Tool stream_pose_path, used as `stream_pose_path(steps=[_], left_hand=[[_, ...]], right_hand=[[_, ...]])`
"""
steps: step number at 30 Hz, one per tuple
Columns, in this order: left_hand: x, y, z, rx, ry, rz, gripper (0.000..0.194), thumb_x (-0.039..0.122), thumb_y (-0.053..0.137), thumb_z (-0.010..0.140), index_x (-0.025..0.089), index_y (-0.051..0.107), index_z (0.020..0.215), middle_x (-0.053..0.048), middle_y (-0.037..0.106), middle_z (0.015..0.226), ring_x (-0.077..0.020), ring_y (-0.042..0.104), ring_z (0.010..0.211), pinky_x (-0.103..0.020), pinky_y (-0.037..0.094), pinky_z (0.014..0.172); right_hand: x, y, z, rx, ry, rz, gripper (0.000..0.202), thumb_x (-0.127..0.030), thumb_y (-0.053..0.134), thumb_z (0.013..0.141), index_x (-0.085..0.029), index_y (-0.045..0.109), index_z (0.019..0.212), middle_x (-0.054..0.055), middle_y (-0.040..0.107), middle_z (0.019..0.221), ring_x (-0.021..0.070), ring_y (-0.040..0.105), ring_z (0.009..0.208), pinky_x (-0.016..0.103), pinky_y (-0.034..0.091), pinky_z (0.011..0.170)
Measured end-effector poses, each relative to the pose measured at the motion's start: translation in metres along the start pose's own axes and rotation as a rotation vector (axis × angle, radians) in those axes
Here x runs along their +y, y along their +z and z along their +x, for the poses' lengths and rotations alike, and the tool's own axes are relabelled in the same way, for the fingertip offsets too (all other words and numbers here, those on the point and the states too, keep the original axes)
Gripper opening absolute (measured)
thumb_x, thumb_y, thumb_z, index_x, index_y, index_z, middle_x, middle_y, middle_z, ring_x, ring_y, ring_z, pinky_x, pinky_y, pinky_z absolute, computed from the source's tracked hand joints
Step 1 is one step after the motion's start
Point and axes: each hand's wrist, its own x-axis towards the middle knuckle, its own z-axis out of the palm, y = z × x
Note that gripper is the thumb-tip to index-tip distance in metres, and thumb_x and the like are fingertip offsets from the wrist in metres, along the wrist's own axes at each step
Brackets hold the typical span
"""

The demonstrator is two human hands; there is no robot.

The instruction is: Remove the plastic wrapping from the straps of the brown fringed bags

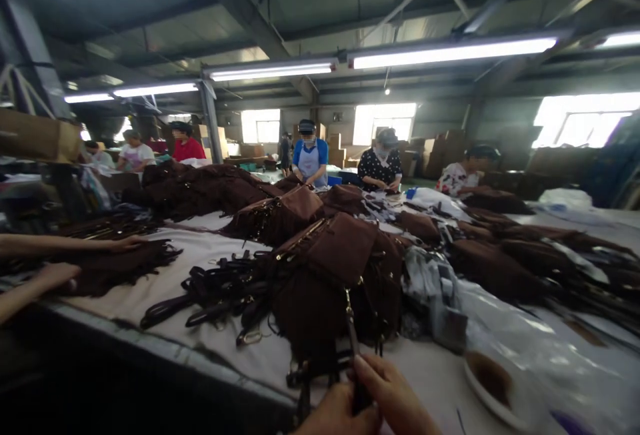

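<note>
At the bottom centre, my right hand [393, 388] pinches a dark strap [354, 338] with a gold-coloured metal clasp [349, 300] at its upper end. My left hand [337, 411] is closed around the lower part of that strap, close beside the right. Just beyond both hands lies a heap of brown bags [320, 288] with gold zips and metal fittings. To its left, a bundle of dark looped straps [215, 295] spreads over the pale cloth-covered table [165, 315]. The strap's lowest end is hidden by my fingers.
A co-worker's two hands [60, 275] rest on brown fabric [110, 265] at the left. Clear plastic [540, 341] and a white dish [493, 388] with brown contents are at the right. More brown bags [200, 188] and several people stand farther back.
</note>
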Motion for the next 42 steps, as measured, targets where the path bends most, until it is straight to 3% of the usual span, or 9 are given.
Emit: stream_pose_path(steps=[4,9,12,16,21,24,28,34,42], left_hand=[[0.005,0.008,-0.011,-0.268,-0.017,0.255,0.018,0.032,0.064,0.077,0.019,0.071,0.067,-0.005,0.067,0.068,-0.0173,0.059,0.06,-0.026,0.041,0.055],[0.012,-0.003,0.024,0.168,-0.053,0.016,0.03,0.044,0.064,0.08,0.015,0.066,0.076,-0.006,0.066,0.07,-0.0152,0.06,0.06,-0.024,0.045,0.054],[0.02,0.0,0.047,0.097,-0.057,-0.299,0.035,0.047,0.061,0.083,0.012,0.064,0.091,-0.012,0.069,0.088,-0.0192,0.066,0.076,-0.027,0.051,0.062],[0.022,0.015,0.058,0.079,-0.107,-0.581,0.021,0.033,0.056,0.09,0.012,0.059,0.094,-0.005,0.063,0.072,-0.016,0.065,0.066,-0.029,0.053,0.063],[0.01,0.013,0.056,0.206,-0.17,-0.607,0.01,0.023,0.052,0.092,0.014,0.055,0.09,0.004,0.049,0.06,-0.0075,0.052,0.048,-0.022,0.049,0.05],[0.006,0.005,0.055,0.229,-0.173,-0.569,0.009,0.022,0.052,0.092,0.013,0.055,0.094,0.004,0.049,0.063,-0.006,0.05,0.047,-0.02,0.047,0.047],[0.004,0.004,0.054,0.183,-0.156,-0.585,0.009,0.022,0.053,0.091,0.013,0.056,0.094,0.005,0.046,0.065,-0.0038,0.044,0.043,-0.017,0.042,0.042],[-0.001,0.001,0.055,0.197,-0.167,-0.574,0.011,0.023,0.056,0.09,0.013,0.057,0.093,0.004,0.047,0.066,-0.0034,0.042,0.043,-0.017,0.04,0.041],[-0.007,-0.004,0.058,0.207,-0.173,-0.564,0.013,0.023,0.063,0.083,0.013,0.06,0.091,0.003,0.05,0.067,-0.0043,0.044,0.045,-0.017,0.037,0.043]], right_hand=[[-0.005,0.003,-0.02,0.065,0.104,0.144,0.04,-0.055,0.059,0.08,-0.017,0.059,0.068,0.001,0.062,0.061,0.0145,0.055,0.056,0.025,0.042,0.052],[-0.012,-0.004,-0.032,0.156,0.154,0.263,0.04,-0.057,0.059,0.079,-0.017,0.057,0.072,-0.001,0.059,0.056,0.0104,0.049,0.046,0.021,0.035,0.042],[-0.013,0.009,-0.04,0.096,0.198,0.367,0.044,-0.06,0.061,0.075,-0.017,0.054,0.073,-0.001,0.06,0.058,0.0103,0.052,0.046,0.019,0.032,0.04],[-0.009,0.02,-0.055,-0.053,0.233,0.276,0.049,-0.065,0.046,0.082,-0.017,0.054,0.077,0.002,0.063,0.06,0.0127,0.055,0.044,0.021,0.032,0.039],[-0.002,-0.046,-0.067,0.31,-0.163,-0.606,0.033,-0.041,0.043,0.094,-0.019,0.068,0.094,0.012,0.07,0.1,0.0266,0.062,0.098,0.039,0.044,0.088],[0.015,-0.113,-0.066,0.594,-0.03,-1.082,0.034,-0.032,0.053,0.089,-0.019,0.063,0.118,0.018,0.049,0.141,0.0387,0.032,0.135,0.054,0.023,0.106],[0.051,-0.167,-0.056,0.454,0.148,-1.304,0.025,-0.029,0.049,0.09,-0.022,0.07,0.103,0.011,0.044,0.147,0.0378,0.02,0.142,0.057,0.017,0.107],[0.065,-0.17,-0.053,0.528,0.069,-1.268,0.013,-0.026,0.059,0.081,-0.024,0.072,0.081,0.006,0.051,0.14,0.0349,0.027,0.139,0.051,0.023,0.105],[-0.023,-0.18,0.005,0.698,-0.2,-1.241,0.023,-0.038,0.056,0.089,-0.02,0.066,0.079,0.01,0.065,0.095,0.0257,0.053,0.1,0.036,0.033,0.092]])
